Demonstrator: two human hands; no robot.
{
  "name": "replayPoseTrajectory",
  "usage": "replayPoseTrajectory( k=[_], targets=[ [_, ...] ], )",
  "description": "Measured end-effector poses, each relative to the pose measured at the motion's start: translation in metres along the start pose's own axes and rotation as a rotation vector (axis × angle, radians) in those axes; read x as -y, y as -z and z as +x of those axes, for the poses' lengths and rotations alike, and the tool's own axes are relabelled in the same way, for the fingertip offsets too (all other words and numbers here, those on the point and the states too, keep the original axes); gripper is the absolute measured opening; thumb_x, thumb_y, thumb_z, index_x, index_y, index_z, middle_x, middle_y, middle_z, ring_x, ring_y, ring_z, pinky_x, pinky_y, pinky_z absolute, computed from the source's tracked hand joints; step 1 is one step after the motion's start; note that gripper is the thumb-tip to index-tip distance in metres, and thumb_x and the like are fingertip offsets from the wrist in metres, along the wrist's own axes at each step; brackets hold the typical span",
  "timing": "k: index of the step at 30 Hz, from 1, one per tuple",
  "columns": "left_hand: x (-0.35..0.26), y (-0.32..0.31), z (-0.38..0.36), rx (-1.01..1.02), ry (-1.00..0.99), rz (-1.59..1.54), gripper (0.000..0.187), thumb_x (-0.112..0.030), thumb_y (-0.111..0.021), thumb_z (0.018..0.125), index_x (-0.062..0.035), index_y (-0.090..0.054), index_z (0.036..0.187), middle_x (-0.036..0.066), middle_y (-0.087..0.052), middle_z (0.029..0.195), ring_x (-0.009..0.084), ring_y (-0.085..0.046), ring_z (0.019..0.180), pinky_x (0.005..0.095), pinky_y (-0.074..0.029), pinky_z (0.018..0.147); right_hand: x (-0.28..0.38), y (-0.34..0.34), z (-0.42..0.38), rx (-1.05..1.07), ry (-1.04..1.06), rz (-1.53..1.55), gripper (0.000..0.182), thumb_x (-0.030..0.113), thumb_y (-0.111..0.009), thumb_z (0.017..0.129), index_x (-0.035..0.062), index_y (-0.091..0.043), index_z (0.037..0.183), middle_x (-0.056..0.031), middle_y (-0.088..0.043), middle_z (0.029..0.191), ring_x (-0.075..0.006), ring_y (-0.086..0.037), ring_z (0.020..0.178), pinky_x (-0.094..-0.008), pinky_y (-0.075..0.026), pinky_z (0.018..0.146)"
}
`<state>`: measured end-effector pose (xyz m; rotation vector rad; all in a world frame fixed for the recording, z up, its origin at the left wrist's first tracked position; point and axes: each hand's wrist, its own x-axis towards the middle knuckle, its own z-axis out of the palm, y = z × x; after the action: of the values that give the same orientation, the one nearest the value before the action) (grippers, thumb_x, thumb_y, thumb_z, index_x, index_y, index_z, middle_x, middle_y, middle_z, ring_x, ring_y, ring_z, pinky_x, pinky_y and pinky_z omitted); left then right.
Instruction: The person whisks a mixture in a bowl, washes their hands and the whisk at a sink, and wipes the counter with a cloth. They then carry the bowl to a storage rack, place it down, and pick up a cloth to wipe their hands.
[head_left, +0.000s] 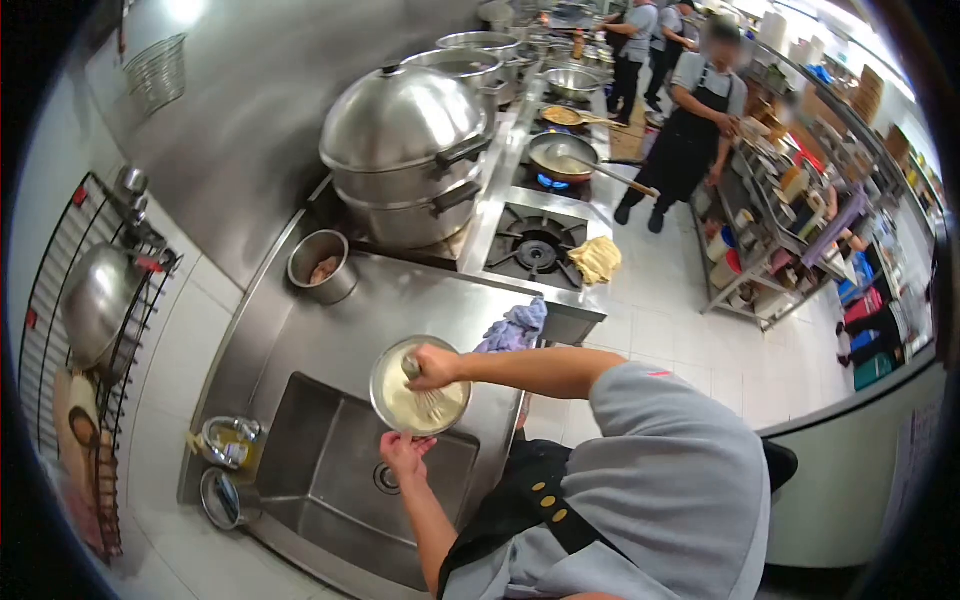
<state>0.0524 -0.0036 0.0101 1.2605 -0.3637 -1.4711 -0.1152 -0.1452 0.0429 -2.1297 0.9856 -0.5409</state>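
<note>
A metal mixing bowl [376,382] holds a pale, creamy batter [403,400] and sits at the counter's edge, partly over the sink. In my right hand [436,367] is a whisk [431,402], its handle gripped and its wires down in the batter. My left hand [405,455] grips the near rim of the bowl, with some fingers out of sight beneath it. Close to my right forearm lies a crumpled purple cloth [515,325].
A steel sink [335,470] lies below the bowl. A pot with meat [322,268] and a large lidded steamer [405,150] stand beyond. A pan [563,157] sits over a blue flame; a yellow cloth [596,260] hangs by the burner. A co-worker [700,120] stands in the aisle.
</note>
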Motion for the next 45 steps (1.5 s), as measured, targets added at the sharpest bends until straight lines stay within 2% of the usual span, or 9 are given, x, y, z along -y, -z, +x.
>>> replayPoseTrajectory(
  k=[4,8,13,26,30,34,38,42,45],
  targets=[
    [0.004,0.001,0.002,-0.009,-0.016,-0.011,0.013,-0.002,-0.049,0.084,-0.0004,-0.038,0.091,0.019,-0.055,0.072,0.0295,-0.06,0.055,0.0423,-0.055,0.049,0.007,0.002,0.003,-0.272,0.422,-0.041,0.023,0.016,-0.07,0.065,0.0022,-0.057,0.077,-0.0167,-0.059,0.073,-0.0333,-0.057,0.064,-0.0395,-0.045,0.06],
    [0.003,0.003,0.001,0.018,-0.018,-0.03,0.015,-0.001,-0.05,0.084,-0.0012,-0.037,0.091,0.018,-0.054,0.073,0.0295,-0.059,0.055,0.0424,-0.055,0.05,0.003,0.008,0.007,0.06,-0.087,-0.032,0.024,0.021,-0.069,0.063,0.0017,-0.062,0.075,-0.0192,-0.06,0.069,-0.0337,-0.06,0.072,-0.0402,-0.048,0.066],
    [0.001,-0.002,-0.001,-0.012,-0.001,-0.039,0.014,0.0,-0.049,0.084,-0.0013,-0.037,0.091,0.019,-0.055,0.073,0.0299,-0.06,0.056,0.0431,-0.056,0.051,0.009,-0.002,-0.003,-0.118,0.332,-0.04,0.024,0.019,-0.07,0.063,0.0017,-0.058,0.074,-0.0191,-0.059,0.067,-0.0369,-0.058,0.067,-0.0406,-0.046,0.064],
    [0.009,0.002,0.002,-0.002,-0.023,-0.053,0.013,-0.003,-0.049,0.087,-0.0006,-0.037,0.092,0.019,-0.055,0.076,0.0302,-0.06,0.059,0.0443,-0.057,0.055,-0.007,0.01,0.007,-0.203,-0.019,0.052,0.024,0.02,-0.07,0.064,0.0018,-0.056,0.073,-0.0175,-0.058,0.066,-0.0318,-0.058,0.063,-0.0417,-0.046,0.058],
    [0.009,-0.002,0.001,0.005,-0.024,-0.044,0.013,-0.002,-0.049,0.087,-0.0007,-0.036,0.093,0.02,-0.055,0.078,0.0295,-0.06,0.059,0.0436,-0.057,0.054,0.007,0.0,-0.004,-0.068,0.446,-0.088,0.024,0.019,-0.069,0.063,0.0007,-0.057,0.073,-0.0207,-0.06,0.073,-0.0356,-0.06,0.063,-0.0399,-0.049,0.056],
    [0.014,0.004,0.002,-0.02,-0.058,-0.024,0.012,-0.001,-0.048,0.088,-0.0008,-0.036,0.092,0.019,-0.055,0.077,0.0295,-0.06,0.058,0.0436,-0.057,0.052,0.001,0.014,-0.007,-0.137,-0.058,0.154,0.019,0.017,-0.067,0.062,0.003,-0.057,0.072,-0.0192,-0.057,0.072,-0.0343,-0.058,0.071,-0.0415,-0.046,0.065],
    [0.01,-0.006,0.0,-0.024,-0.073,-0.045,0.011,-0.001,-0.047,0.088,-0.0003,-0.036,0.09,0.019,-0.055,0.077,0.0296,-0.06,0.056,0.0437,-0.057,0.052,0.006,0.013,-0.013,-0.087,0.481,-0.057,0.021,0.017,-0.069,0.065,0.0016,-0.056,0.07,-0.0162,-0.054,0.066,-0.0344,-0.055,0.059,-0.0399,-0.045,0.054],
    [0.011,-0.008,-0.003,-0.018,-0.053,-0.046,0.011,-0.001,-0.047,0.088,-0.0003,-0.036,0.09,0.019,-0.055,0.079,0.03,-0.06,0.056,0.0436,-0.057,0.052,-0.008,0.024,-0.014,-0.364,-0.002,-0.001,0.018,0.016,-0.068,0.067,0.0035,-0.055,0.067,-0.0141,-0.053,0.066,-0.0301,-0.056,0.061,-0.0375,-0.044,0.058],
    [0.011,-0.006,0.001,-0.026,-0.042,-0.053,0.011,0.0,-0.048,0.087,0.0002,-0.037,0.089,0.02,-0.055,0.08,0.031,-0.061,0.058,0.0435,-0.058,0.052,0.003,0.026,-0.023,-0.023,0.153,0.018,0.025,0.017,-0.07,0.063,0.0011,-0.056,0.076,-0.018,-0.058,0.069,-0.0325,-0.059,0.068,-0.039,-0.047,0.063]
  ],
)
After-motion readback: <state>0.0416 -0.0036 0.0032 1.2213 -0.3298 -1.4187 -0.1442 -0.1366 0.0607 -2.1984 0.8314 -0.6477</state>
